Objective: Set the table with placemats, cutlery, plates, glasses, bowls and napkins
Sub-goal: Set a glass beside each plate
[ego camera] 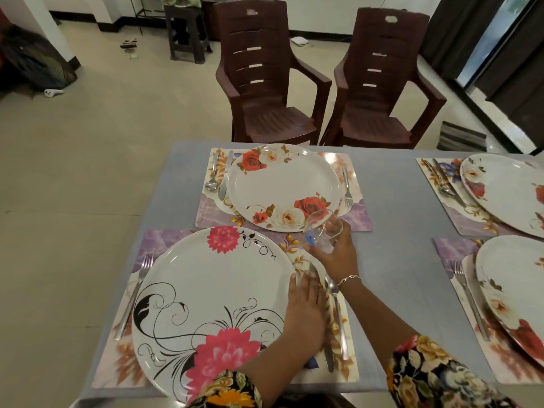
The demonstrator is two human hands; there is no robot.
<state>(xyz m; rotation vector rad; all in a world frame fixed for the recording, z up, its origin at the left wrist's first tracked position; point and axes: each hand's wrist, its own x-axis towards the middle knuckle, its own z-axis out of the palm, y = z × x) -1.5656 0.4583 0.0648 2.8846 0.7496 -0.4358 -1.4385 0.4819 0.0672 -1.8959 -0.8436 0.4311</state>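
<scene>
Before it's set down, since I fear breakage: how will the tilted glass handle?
The glass looks clear and thin-walled, so probably light and fragile. The right hand grips it tilted; its smooth sides may slip. Round, it would likely roll if tipped over.

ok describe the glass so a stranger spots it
On the grey table, find the near-left plate with pink flowers. Just past its far right edge, the right hand holds the glass: clear, tilted, with a blue spot, the only glass in view.

two brown chairs (262, 113), side by side | dark stool (188, 30) behind them | far left: dark bundle (32, 63), perhaps a bag
</scene>
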